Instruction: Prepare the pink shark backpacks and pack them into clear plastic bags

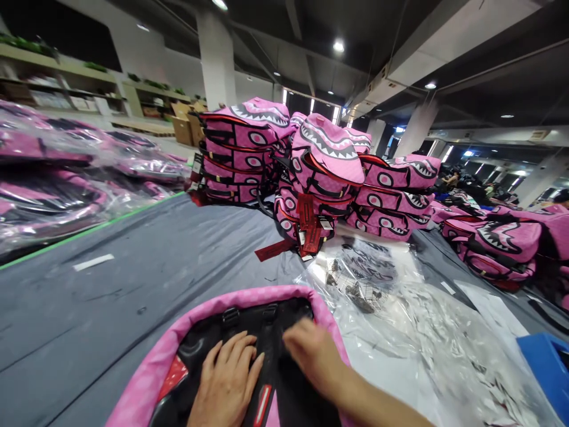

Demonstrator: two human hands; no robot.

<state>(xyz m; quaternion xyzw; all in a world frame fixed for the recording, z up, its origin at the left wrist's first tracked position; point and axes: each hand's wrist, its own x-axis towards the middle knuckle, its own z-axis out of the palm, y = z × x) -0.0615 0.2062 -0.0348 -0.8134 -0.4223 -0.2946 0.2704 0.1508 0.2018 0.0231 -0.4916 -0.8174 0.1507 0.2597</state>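
A pink and black backpack (195,320) lies in front of me with its black side up, and its near end runs out of view. Black strap buckles show near its far edge, and a red and white label (262,406) sits between my hands. My left hand (227,379) rests flat on the black panel, fingers stretched out. Over the right part of the panel, my right hand (313,356) is curled with its fingers drawn together. It is slightly blurred, and whatever its fingers may hold is hidden.
Stacked pink shark-mouth backpacks (326,148) with red tags (306,219) stand ahead. Clear plastic bags (377,314) spread at the right, near a blue bin (544,370). Plastic-wrapped backpacks (53,196) are piled on the left. More backpacks (502,243) lie at the far right.
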